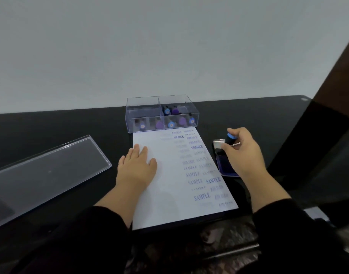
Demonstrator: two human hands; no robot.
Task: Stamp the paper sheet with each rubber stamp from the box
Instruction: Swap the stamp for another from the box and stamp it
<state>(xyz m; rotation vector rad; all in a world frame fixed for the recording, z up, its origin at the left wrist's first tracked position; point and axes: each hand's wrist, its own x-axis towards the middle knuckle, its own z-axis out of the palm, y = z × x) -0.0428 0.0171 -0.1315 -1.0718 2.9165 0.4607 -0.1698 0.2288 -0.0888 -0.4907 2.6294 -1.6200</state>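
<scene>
A white paper sheet [165,194] lies on the black table, its right half covered with blue imprints reading AIR MAIL, FRAGILE and SAMPLE. My left hand [137,165] rests flat on the sheet's left part, fingers spread. My right hand [243,153] grips a black rubber stamp with a blue cap [230,138] just above the open ink pad [227,165], right of the sheet. A clear plastic box [161,113] at the sheet's far edge holds several more stamps with blue and purple caps.
The box's clear lid [47,169] lies flat on the table to the left. A dark panel [316,155] rises at the right beside the ink pad. The table's near edge runs just below the sheet.
</scene>
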